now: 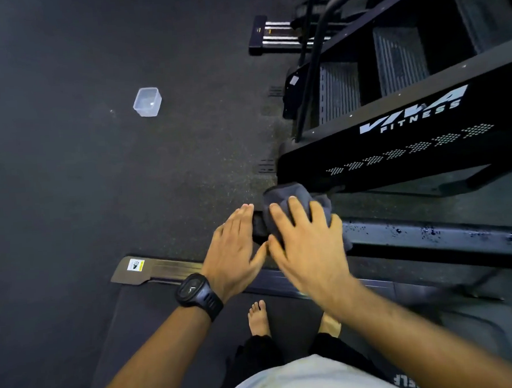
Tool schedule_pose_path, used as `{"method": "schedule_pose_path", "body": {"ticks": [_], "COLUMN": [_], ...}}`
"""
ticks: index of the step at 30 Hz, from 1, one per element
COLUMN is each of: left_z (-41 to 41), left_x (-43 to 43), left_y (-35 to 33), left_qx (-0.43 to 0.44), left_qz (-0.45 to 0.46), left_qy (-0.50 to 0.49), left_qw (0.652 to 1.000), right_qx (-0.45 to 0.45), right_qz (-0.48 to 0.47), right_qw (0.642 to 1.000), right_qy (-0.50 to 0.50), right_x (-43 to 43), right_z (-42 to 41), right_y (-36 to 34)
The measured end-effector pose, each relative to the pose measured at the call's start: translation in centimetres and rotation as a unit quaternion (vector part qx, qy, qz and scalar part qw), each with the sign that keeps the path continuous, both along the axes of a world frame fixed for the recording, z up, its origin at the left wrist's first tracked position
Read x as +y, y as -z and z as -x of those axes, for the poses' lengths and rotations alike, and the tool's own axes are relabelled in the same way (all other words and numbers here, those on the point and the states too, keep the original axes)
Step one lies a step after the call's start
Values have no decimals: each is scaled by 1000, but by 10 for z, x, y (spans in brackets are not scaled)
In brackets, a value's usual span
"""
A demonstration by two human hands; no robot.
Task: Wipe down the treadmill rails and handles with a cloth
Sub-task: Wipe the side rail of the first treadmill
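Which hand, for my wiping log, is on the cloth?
The right hand, fingers spread over the grey cloth on the rail; the left hand, wearing the watch, lies flat beside it.

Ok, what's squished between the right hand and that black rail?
The grey cloth. In the head view, the right hand presses it down over the end of the rail.

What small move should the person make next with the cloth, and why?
Probably slide the cloth rightward along the rail. The right hand presses it on the rail's end, while the length beyond looks speckled with droplets, apparently not wiped yet.
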State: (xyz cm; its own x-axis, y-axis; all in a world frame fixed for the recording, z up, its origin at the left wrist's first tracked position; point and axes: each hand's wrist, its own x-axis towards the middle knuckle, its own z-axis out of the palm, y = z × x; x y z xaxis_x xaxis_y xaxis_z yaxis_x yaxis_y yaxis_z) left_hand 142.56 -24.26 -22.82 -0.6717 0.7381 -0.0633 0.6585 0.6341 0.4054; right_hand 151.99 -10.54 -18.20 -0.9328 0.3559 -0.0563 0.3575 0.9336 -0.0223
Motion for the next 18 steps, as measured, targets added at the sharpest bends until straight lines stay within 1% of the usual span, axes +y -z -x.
{"method": "schedule_pose_path", "body": {"ticks": [2,3,5,6,7,9,11,12,13,16,18], "left_z": [1,2,5,5,2,-3,-4,-3,-3,-2,0], "left_x": [-3,-4,-7,-8,-9,-9,-8,-7,-7,-5,-2], "left_y": [5,7,11,11,10,7,3,2,2,1,0], "left_qx": [-20,-29,-29,-20,-11,-1,3,6,7,3,7], "left_qz": [3,2,1,7,11,4,-7,-10,-12,-20,-28], "left_qy": [1,-4,-8,-4,-2,-2,-5,-5,-4,0,2], "left_qw": [1000,1000,1000,1000,1000,1000,1000,1000,1000,1000,1000], "right_qx": [29,29,-15,-45,-68,-98,-84,-67,-51,-21,-53], "right_qz": [18,18,17,27,44,55,-2,-29,-34,12,41], "right_qw": [999,998,996,996,995,993,994,995,997,999,996], "right_qy": [-34,-56,-83,-78,-53,36,70,62,48,-38,-57], "right_x": [-10,-9,-1,6,12,20,17,13,9,9,18], "right_z": [6,17,39,46,47,36,18,9,5,25,43], "right_y": [7,8,4,0,-5,-10,-9,-7,-3,0,-5]}}
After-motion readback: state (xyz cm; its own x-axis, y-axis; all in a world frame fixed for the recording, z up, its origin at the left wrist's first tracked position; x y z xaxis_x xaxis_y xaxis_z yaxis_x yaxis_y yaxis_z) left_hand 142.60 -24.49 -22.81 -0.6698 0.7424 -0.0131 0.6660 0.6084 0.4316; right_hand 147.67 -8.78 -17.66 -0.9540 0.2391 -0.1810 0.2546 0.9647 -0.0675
